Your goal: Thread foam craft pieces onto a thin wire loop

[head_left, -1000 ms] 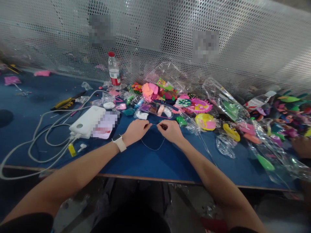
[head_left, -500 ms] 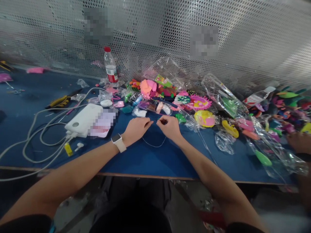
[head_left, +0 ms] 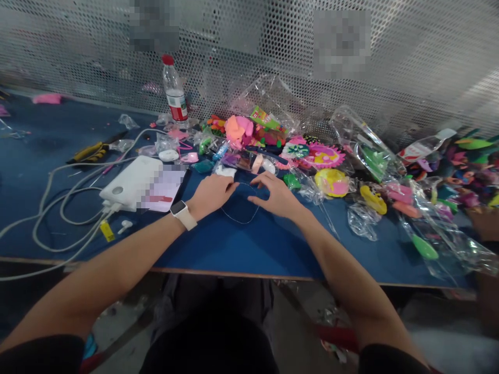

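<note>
My left hand [head_left: 212,196], with a watch [head_left: 183,214] on its wrist, pinches a thin pale strand [head_left: 240,223] between thumb and forefinger. Whether it is thread or fine wire I cannot tell. From the pinch the strand curves in a loose loop over the blue tabletop [head_left: 234,249]. Across the loop, my right hand [head_left: 279,197] has its thumb and forefinger apart, with nothing visible gripped between them. Its fingertips are close to the strand's right side. Small wrapped clay pieces, such as a white one [head_left: 226,171] and a green one [head_left: 291,181], lie just beyond the hands.
On the left are a white power bank [head_left: 130,182] with cables, a phone [head_left: 166,193], an earbud [head_left: 125,226] and yellow-handled pliers [head_left: 90,154]. A water bottle [head_left: 175,93] stands behind. Colourful clay pieces and plastic wrappers [head_left: 362,221] spread rightwards. Another person's hand [head_left: 483,223] shows at far right.
My right hand has opened its pinch and drawn slightly away to the right from my left hand. The left hand still pinches the strand. The whole view has shifted a little.
</note>
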Tool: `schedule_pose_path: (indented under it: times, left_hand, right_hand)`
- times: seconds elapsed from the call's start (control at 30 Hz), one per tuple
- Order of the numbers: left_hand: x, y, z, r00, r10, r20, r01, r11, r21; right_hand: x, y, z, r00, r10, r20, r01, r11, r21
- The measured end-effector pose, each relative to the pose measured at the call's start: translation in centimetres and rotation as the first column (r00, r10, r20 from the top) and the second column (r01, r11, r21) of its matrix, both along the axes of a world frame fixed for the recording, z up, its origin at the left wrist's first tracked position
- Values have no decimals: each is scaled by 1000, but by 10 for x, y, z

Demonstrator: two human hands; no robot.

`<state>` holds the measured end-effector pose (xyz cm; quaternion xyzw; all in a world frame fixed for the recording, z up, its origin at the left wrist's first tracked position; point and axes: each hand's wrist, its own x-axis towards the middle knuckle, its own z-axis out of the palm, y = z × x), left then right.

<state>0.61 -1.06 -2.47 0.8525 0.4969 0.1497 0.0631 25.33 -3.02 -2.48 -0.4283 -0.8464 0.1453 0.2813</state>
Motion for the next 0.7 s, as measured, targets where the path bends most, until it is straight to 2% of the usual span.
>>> schedule_pose_path:
  times: [0.07, 0.17, 0.2, 0.27, 0.33, 0.4, 0.57, 0.7]
  left_hand:
    - [0, -3, 5, 1000, -29, -6, 29, 998, 52]
    - [-5, -13, 17, 984, -174, -30, 176, 962, 208]
    - [-7, -18, 20, 967, -249, -61, 257, 941, 219]
    - [-14, -27, 24, 903, -415, -116, 427, 895, 126]
    - [-21, -34, 21, 857, -499, -127, 505, 863, 21]
    - [-26, -39, 13, 845, -522, -117, 524, 852, -11]
    - [-25, -37, -10, 853, -516, -76, 521, 848, 93]
    - [-24, -37, -14, 838, -541, -65, 544, 821, 176]
  right_hand:
    - [3, -5, 9, 990, 124, 72, -127, 991, 31]
    - [7, -13, 18, 942, 297, 159, -291, 955, -59]
    - [8, -15, 20, 924, 334, 188, -320, 942, -102]
    - [11, -19, 19, 896, 371, 245, -347, 928, -139]
    - [14, -21, 13, 879, 387, 279, -367, 922, -123]
    - [17, -21, 5, 883, 377, 281, -372, 925, -73]
    - [14, -26, -10, 906, 298, 300, -327, 944, 52]
    - [9, -32, -13, 918, 252, 307, -304, 943, 134]
